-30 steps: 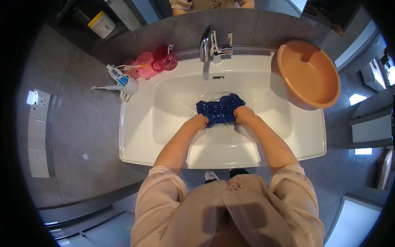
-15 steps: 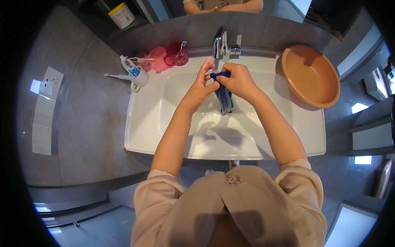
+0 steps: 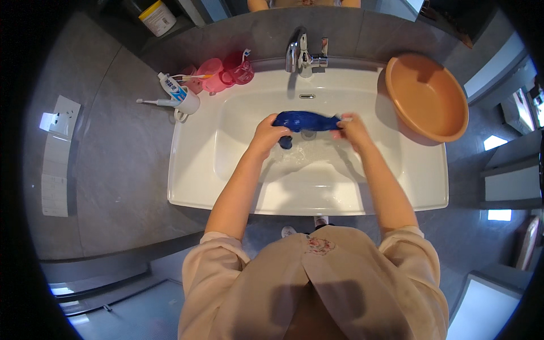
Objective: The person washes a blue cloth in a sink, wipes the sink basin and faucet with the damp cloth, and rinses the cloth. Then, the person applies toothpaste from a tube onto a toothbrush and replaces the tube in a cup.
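A wet, dark-blue sock is stretched sideways over the white sink, below the chrome faucet. My left hand is closed round its left end, and a short dark piece hangs down beside the fingers. At the narrower right end, my right hand pinches the fabric; its fingers are slightly blurred. Beneath the sock, the metal drain is partly hidden, and a little water with bubbles lies on the sink bottom.
An orange plastic basin leans at the sink's right side. Along the left rim stand a white mug with a toothpaste tube and an electric toothbrush, plus pink cups with toothbrushes. A white tub with a yellow lid sits on a shelf.
Both hands have come down from under the faucet toward me and moved apart. The sock, hanging bunched between them before, is now stretched out sideways.
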{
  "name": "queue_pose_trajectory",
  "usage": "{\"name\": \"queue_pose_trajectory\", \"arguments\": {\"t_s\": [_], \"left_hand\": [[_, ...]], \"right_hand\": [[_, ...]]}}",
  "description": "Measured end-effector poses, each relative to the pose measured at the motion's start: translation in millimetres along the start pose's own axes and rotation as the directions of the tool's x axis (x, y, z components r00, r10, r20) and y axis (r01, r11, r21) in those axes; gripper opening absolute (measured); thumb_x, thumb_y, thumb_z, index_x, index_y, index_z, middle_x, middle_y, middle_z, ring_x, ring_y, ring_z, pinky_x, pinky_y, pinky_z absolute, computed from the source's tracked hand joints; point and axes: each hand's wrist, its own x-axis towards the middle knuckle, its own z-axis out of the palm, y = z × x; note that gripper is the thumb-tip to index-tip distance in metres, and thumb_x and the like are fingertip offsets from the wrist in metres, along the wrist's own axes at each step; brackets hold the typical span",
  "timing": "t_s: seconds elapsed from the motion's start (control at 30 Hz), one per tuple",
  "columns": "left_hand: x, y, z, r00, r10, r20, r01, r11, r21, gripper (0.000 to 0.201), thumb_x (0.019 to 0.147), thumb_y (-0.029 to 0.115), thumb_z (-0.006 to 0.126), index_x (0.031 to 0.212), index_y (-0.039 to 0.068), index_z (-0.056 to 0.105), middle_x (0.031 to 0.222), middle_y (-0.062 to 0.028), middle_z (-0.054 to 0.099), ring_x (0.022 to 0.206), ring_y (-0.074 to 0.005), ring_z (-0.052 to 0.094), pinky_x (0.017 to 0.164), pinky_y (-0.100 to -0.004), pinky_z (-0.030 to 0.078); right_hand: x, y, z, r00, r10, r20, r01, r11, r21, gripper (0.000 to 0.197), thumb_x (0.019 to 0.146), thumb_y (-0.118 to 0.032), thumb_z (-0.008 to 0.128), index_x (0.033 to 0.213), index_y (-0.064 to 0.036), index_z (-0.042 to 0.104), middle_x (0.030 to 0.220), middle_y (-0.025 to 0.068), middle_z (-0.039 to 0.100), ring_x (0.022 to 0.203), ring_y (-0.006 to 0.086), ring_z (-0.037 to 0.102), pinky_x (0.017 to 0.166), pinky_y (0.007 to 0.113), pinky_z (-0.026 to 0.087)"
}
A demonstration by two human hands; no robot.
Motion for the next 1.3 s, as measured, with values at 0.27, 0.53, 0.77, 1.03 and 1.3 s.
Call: {"name": "queue_pose_trajectory", "arguments": {"t_s": [0.27,0.53,0.77,1.03,1.3], "left_hand": [[-19.9,5.5,16.8,0.860,0.288,0.422,-0.464,0.787,0.408,0.064,0.052,-0.001,0.065,0.115,0.002,0.055,0.120,-0.0115,0.052,0.112,-0.0229,0.050,0.097,-0.0334,0.039],[-19.6,-81.2,-20.5,0.989,-0.146,0.012,0.089,0.529,-0.844,0.051,0.088,0.032,0.056,0.124,-0.003,0.045,0.126,-0.0129,0.051,0.114,-0.0252,0.052,0.099,-0.0368,0.040],[-23.6,-68.5,11.5,0.921,-0.332,0.205,0.345,0.448,-0.825,0.064,0.092,0.061,0.020,0.126,0.013,0.045,0.125,-0.0109,0.051,0.116,-0.0267,0.050,0.097,-0.0489,0.040],[3.9,-51.9,12.5,0.869,-0.248,0.428,0.493,0.373,-0.786,0.053,0.092,0.059,0.028,0.119,0.017,0.048,0.121,-0.0057,0.052,0.109,-0.0237,0.052,0.089,-0.0409,0.046],[36.8,-26.6,-3.7,0.709,-0.281,0.647,0.663,0.580,-0.474,0.042,0.088,0.051,0.045,0.099,0.011,0.054,0.099,-0.0099,0.058,0.087,-0.0240,0.057,0.075,-0.0375,0.049]], "right_hand": [[-35.0,31.6,82.6,0.756,0.067,0.651,-0.604,0.453,0.655,0.060,0.087,-0.051,0.050,0.126,-0.0069,0.042,0.117,0.0172,0.054,0.098,0.0309,0.059,0.084,0.059,0.046],[-34.1,29.0,122.1,0.886,0.270,0.377,-0.462,0.456,0.761,0.022,0.088,-0.026,0.056,0.093,-0.0042,0.055,0.092,0.0131,0.061,0.084,0.0252,0.063,0.077,0.040,0.053],[-44.2,17.9,147.2,0.999,-0.048,0.012,0.036,0.875,0.482,0.014,0.081,-0.017,0.063,0.077,-0.0042,0.058,0.076,0.0080,0.061,0.066,0.0200,0.059,0.059,0.031,0.049],[-55.4,-2.7,146.4,0.564,-0.823,0.066,0.752,0.479,-0.453,0.010,0.058,-0.015,0.063,0.062,-0.0080,0.058,0.075,0.0049,0.055,0.081,0.0258,0.051,0.065,0.038,0.042],[-73.7,-22.4,135.9,0.208,-0.942,0.264,0.897,0.076,-0.436,0.011,0.053,-0.015,0.064,0.060,-0.0123,0.056,0.076,0.0007,0.054,0.077,0.0237,0.050,0.075,0.044,0.037]]}}
